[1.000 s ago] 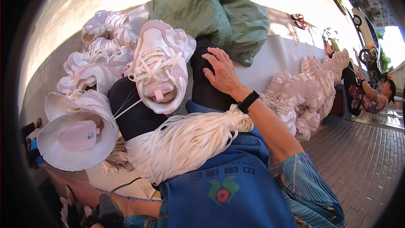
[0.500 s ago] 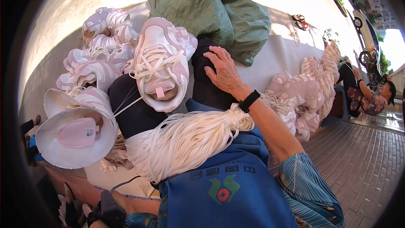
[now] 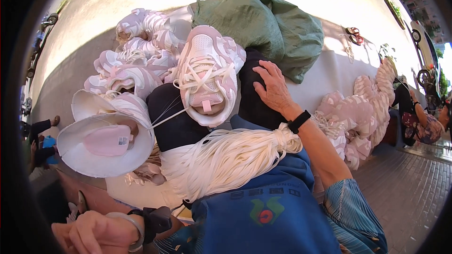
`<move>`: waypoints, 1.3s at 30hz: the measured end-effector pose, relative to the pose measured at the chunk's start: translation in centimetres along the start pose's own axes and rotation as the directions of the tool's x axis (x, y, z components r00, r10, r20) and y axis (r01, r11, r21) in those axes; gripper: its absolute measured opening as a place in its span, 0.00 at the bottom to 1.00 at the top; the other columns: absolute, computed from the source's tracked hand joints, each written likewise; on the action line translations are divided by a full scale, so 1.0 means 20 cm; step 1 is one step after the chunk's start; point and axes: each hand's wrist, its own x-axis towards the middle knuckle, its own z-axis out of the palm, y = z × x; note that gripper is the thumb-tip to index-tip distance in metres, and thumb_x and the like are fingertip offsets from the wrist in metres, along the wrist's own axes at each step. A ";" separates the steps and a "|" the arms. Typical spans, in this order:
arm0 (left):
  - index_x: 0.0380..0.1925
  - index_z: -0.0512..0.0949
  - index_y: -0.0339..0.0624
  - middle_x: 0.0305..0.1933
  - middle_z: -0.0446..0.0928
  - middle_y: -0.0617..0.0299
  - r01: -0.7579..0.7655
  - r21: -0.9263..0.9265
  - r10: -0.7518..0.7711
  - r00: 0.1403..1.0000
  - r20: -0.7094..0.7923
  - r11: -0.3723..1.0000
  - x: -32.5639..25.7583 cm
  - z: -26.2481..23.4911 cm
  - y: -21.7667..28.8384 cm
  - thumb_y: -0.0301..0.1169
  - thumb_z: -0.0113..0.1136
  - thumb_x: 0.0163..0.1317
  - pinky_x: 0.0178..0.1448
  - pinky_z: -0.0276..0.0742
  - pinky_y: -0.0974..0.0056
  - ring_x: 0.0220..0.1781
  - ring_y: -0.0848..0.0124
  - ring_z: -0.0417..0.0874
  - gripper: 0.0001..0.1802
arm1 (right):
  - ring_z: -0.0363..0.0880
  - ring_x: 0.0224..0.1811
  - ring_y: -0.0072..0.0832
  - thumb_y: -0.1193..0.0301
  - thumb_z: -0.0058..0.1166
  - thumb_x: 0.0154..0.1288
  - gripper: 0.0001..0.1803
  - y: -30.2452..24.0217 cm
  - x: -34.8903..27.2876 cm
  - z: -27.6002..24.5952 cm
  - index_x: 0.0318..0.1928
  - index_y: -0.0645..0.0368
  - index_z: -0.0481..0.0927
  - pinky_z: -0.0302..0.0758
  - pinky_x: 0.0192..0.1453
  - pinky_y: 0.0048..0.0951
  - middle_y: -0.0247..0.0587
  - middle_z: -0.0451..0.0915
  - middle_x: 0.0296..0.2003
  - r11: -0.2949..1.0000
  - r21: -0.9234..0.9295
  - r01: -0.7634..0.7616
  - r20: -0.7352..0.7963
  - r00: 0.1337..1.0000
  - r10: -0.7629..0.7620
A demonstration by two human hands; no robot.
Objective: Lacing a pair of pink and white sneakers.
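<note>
Resting our right hand [image 3: 273,89], fingers spread flat, on the dark cloth beside the pink-and-white sneaker [image 3: 207,77], we judge its loose lace could snag the white lace bundle [image 3: 226,160] on our lap. Our left hand [image 3: 94,233] curls low, pinching nothing we can see. The sneaker lies sole-down, laced, clean.

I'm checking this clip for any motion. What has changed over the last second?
Very little. The right hand has stayed flat on the dark fabric beside the pink and white shoe. The shoe, the bundle of white laces and the green bag kept their places. The left hand is low at the frame's edge.
</note>
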 end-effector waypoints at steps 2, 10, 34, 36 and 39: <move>0.29 0.76 0.45 0.43 0.70 0.69 0.239 -0.102 -0.240 0.971 0.002 0.966 -0.04 -0.12 -0.06 0.23 0.70 0.55 0.50 0.66 0.62 0.30 0.74 0.77 0.10 | 0.61 0.69 0.51 0.70 0.60 0.57 0.24 -0.02 0.01 0.01 0.56 0.56 0.75 0.61 0.71 0.48 0.46 0.67 0.63 0.999 0.034 0.028 0.013 1.000 -0.028; 0.43 0.73 0.41 0.48 0.72 0.64 0.752 -0.457 -0.875 0.461 -0.148 0.474 -0.44 -0.24 -0.57 0.36 0.56 0.71 0.54 0.71 0.60 0.35 0.77 0.74 0.10 | 0.62 0.68 0.52 0.73 0.60 0.56 0.25 -0.02 0.01 -0.01 0.56 0.57 0.75 0.61 0.71 0.47 0.48 0.68 0.62 1.000 -0.016 0.013 0.014 1.000 -0.013; 0.44 0.78 0.42 0.50 0.77 0.60 0.764 -0.544 -0.924 0.378 -0.059 0.347 -0.51 -0.15 -0.61 0.35 0.53 0.73 0.47 0.72 0.63 0.28 0.78 0.74 0.10 | 0.63 0.67 0.53 0.73 0.60 0.56 0.25 -0.02 0.02 -0.01 0.57 0.58 0.75 0.61 0.71 0.47 0.49 0.69 0.62 0.999 -0.019 0.026 0.011 1.000 -0.025; 0.45 0.78 0.40 0.52 0.77 0.59 0.778 -0.510 -0.921 0.382 -0.080 0.367 -0.51 -0.15 -0.61 0.36 0.53 0.73 0.47 0.72 0.63 0.28 0.78 0.74 0.11 | 0.63 0.67 0.53 0.73 0.60 0.56 0.25 -0.02 0.02 -0.01 0.57 0.58 0.75 0.61 0.71 0.47 0.49 0.69 0.62 1.000 -0.013 0.022 0.014 1.000 -0.022; 0.45 0.78 0.39 0.52 0.77 0.59 0.788 -0.491 -0.919 0.386 -0.079 0.372 -0.51 -0.15 -0.62 0.36 0.53 0.73 0.46 0.72 0.62 0.28 0.78 0.74 0.12 | 0.63 0.67 0.53 0.73 0.60 0.56 0.25 -0.01 0.02 -0.01 0.57 0.58 0.75 0.61 0.71 0.47 0.49 0.69 0.62 1.000 -0.012 0.014 0.015 1.000 -0.014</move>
